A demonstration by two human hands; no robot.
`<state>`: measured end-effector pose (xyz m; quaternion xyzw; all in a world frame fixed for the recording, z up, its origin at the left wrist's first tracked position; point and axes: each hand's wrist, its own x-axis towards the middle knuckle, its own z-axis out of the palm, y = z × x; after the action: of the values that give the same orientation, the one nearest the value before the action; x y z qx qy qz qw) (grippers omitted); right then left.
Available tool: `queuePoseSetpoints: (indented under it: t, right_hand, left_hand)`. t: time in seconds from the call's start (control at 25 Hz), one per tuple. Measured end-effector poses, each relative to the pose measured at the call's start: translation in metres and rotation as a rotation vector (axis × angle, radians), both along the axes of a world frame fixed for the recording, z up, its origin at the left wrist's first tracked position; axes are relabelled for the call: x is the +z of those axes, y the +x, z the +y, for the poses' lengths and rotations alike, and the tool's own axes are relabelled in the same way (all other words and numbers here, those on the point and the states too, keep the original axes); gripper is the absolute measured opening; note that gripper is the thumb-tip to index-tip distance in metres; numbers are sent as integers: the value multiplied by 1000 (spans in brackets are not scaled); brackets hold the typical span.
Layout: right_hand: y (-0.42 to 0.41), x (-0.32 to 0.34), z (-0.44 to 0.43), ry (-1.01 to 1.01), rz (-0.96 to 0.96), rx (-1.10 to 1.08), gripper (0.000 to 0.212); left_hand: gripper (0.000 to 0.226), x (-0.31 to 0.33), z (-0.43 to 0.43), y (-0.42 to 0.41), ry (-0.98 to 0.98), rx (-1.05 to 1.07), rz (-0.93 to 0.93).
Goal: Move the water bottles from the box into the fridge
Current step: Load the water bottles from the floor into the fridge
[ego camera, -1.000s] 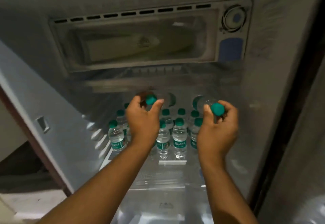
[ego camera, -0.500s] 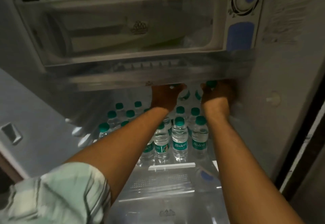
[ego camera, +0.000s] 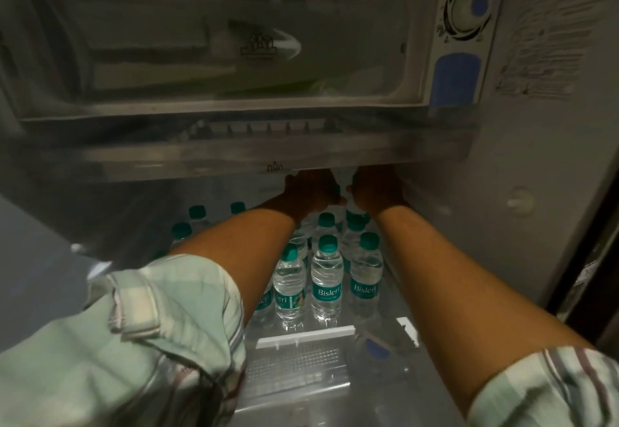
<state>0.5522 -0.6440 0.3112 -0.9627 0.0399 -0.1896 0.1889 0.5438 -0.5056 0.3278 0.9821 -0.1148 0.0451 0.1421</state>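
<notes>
Several small clear water bottles (ego camera: 326, 279) with teal caps and teal Bisleri labels stand upright in rows on the fridge's glass shelf (ego camera: 301, 363). Both my arms stretch over them to the back of the shelf. My left hand (ego camera: 311, 192) and my right hand (ego camera: 378, 192) sit side by side just under the chiller tray (ego camera: 234, 155), fingers curled. Each seems closed on a bottle, but the hands and the tray hide most of both bottles. The box is out of view.
The freezer compartment door (ego camera: 217, 41) fills the top, with a thermostat dial (ego camera: 469, 8) and a blue panel (ego camera: 455, 78) to its right. The fridge's right wall (ego camera: 522, 199) is close to my right arm. My striped sleeves cover the lower corners.
Both hands, each holding a teal-capped bottle by its top, have pushed from the shelf's front deep to the back under the tray. My head has moved closer.
</notes>
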Motion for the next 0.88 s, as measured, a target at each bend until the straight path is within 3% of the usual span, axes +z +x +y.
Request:
queuePoseSetpoints:
  t: [0.32,0.72,0.88]
  right_hand:
    - [0,-17,-7,-36,113,-19,45]
    - [0,-11,-5,-53,197,27,43]
    - [-9,1,-4,7,223,65,39]
  left_hand:
    - [52,-12,2,14,38,86,44]
    - [68,-8,-1,21,38,84,141]
    - [59,-3,4,15,3,46,126]
